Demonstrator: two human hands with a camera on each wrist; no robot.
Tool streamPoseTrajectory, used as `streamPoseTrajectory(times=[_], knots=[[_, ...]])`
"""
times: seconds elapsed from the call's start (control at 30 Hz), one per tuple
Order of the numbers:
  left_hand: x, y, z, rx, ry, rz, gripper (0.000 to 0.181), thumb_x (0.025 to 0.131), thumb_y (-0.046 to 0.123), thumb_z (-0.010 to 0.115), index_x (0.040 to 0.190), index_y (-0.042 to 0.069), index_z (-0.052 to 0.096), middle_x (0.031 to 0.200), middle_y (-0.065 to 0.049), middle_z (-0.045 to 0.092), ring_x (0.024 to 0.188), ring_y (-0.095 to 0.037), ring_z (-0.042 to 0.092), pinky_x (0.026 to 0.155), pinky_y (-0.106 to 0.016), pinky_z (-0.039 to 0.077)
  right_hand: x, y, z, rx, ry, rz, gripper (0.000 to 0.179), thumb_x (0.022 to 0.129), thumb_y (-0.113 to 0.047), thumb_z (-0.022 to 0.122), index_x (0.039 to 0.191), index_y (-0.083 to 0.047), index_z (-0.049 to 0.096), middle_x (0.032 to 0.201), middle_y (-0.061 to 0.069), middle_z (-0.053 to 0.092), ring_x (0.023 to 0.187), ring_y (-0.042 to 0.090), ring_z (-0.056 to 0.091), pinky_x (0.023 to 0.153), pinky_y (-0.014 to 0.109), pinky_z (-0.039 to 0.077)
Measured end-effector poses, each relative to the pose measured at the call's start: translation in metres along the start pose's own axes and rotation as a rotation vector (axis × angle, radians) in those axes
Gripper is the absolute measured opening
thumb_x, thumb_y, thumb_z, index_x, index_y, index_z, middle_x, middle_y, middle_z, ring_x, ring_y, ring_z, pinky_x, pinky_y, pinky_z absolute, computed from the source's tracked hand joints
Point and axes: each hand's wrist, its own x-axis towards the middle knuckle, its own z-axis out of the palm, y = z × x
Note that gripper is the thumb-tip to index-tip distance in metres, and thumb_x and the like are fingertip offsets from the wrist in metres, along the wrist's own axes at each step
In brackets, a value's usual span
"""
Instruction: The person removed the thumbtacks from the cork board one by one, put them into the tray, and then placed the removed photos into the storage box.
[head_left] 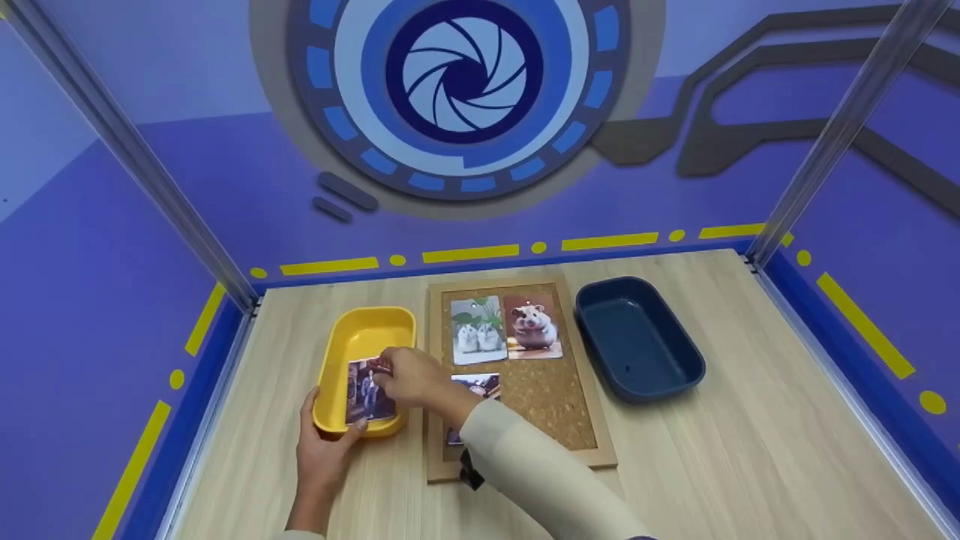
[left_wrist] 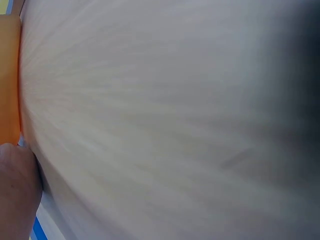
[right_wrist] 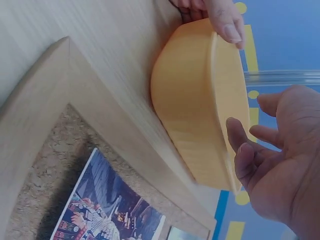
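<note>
My left hand [head_left: 322, 450] grips the near left end of a yellow tray [head_left: 326, 375], thumb over the rim and fingers round the outside. A photo card [head_left: 360, 394] showing a standing person lies inside the tray. My right hand [head_left: 416, 375] reaches over the tray's right side, fingertips at the card's upper right edge. The right wrist view shows this hand's fingers [right_wrist: 237, 132] loosely bent and spread at the rim, with no card seen between them. In the left wrist view only part of the left hand [left_wrist: 17, 187] shows beside the orange-looking tray wall.
A wood-framed cork board [head_left: 551, 405] lies right of the tray. It bears a photo of two small animals [head_left: 478, 337], a hamster photo [head_left: 534, 328] and another photo [head_left: 480, 384] partly hidden by my right arm. Beyond stands a dark blue tray [head_left: 637, 345]. Purple panels [head_left: 202, 180] surround the table.
</note>
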Motion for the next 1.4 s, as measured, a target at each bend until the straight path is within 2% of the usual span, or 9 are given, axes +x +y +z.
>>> streamPoseTrajectory(times=[0.1, 0.3, 0.47, 0.73, 1.0, 1.2, 1.4], knots=[[-0.001, 0.0, 0.001, 0.0, 0.01, -0.008, 0.106, 0.08, 0.042, 0.082, 0.156, 0.048, 0.008, 0.164, -0.001, 0.027, 0.147, -0.026, 0.03, 0.125, -0.051, 0.024, 0.0, 0.0, -0.001, 0.028, 0.022, -0.015, 0.04, 0.097, -0.043, 0.06, 0.128, -0.019, 0.064, 0.101, -0.008, 0.067, 0.082, 0.007, 0.061, 0.072, 0.023, 0.055], [-0.001, 0.001, 0.002, 0.007, 0.027, -0.001, 0.105, 0.079, 0.044, 0.082, 0.155, 0.049, 0.009, 0.164, 0.001, 0.027, 0.149, -0.025, 0.03, 0.125, -0.05, 0.024, 0.001, 0.002, -0.007, 0.109, 0.06, -0.009, 0.034, 0.097, -0.044, 0.06, 0.121, -0.022, 0.067, 0.103, -0.009, 0.067, 0.086, 0.007, 0.06, 0.075, 0.023, 0.055], [-0.001, 0.0, 0.001, 0.024, 0.028, 0.003, 0.107, 0.078, 0.046, 0.082, 0.155, 0.049, 0.009, 0.165, 0.0, 0.025, 0.15, -0.026, 0.028, 0.125, -0.052, 0.023, 0.0, 0.005, -0.011, 0.172, 0.064, 0.008, 0.03, 0.097, -0.043, 0.06, 0.118, -0.022, 0.067, 0.108, -0.004, 0.068, 0.087, 0.009, 0.06, 0.073, 0.023, 0.054], [-0.001, -0.002, 0.0, 0.031, 0.038, -0.002, 0.108, 0.077, 0.046, 0.083, 0.155, 0.049, 0.01, 0.166, 0.001, 0.024, 0.152, -0.027, 0.026, 0.125, -0.052, 0.021, -0.001, 0.01, -0.009, 0.256, 0.07, 0.026, 0.03, 0.097, -0.042, 0.06, 0.117, -0.02, 0.068, 0.102, -0.006, 0.065, 0.086, 0.01, 0.06, 0.069, 0.024, 0.053], [-0.001, -0.001, 0.002, 0.026, 0.022, 0.014, 0.105, 0.08, 0.04, 0.082, 0.156, 0.049, 0.009, 0.166, 0.001, 0.023, 0.152, -0.027, 0.025, 0.125, -0.052, 0.021, -0.004, 0.016, -0.011, 0.262, 0.088, 0.022, 0.032, 0.097, -0.038, 0.061, 0.118, -0.015, 0.068, 0.1, -0.005, 0.066, 0.087, 0.01, 0.06, 0.069, 0.024, 0.053], [-0.001, -0.002, 0.0, 0.028, 0.02, 0.012, 0.104, 0.081, 0.038, 0.081, 0.155, 0.049, 0.009, 0.166, 0.002, 0.024, 0.152, -0.026, 0.025, 0.125, -0.052, 0.021, -0.007, 0.022, -0.013, 0.273, 0.093, 0.003, 0.027, 0.099, -0.038, 0.058, 0.116, -0.02, 0.068, 0.103, -0.007, 0.065, 0.09, 0.009, 0.059, 0.076, 0.024, 0.053], [0.0, -0.002, 0.0, 0.035, 0.019, 0.011, 0.106, 0.08, 0.042, 0.082, 0.155, 0.051, 0.008, 0.167, 0.001, 0.022, 0.153, -0.027, 0.024, 0.125, -0.054, 0.019, -0.01, 0.034, -0.017, 0.274, 0.143, -0.035, 0.021, 0.101, -0.034, 0.055, 0.105, -0.019, 0.07, 0.092, -0.007, 0.067, 0.082, 0.009, 0.059, 0.069, 0.024, 0.052]])
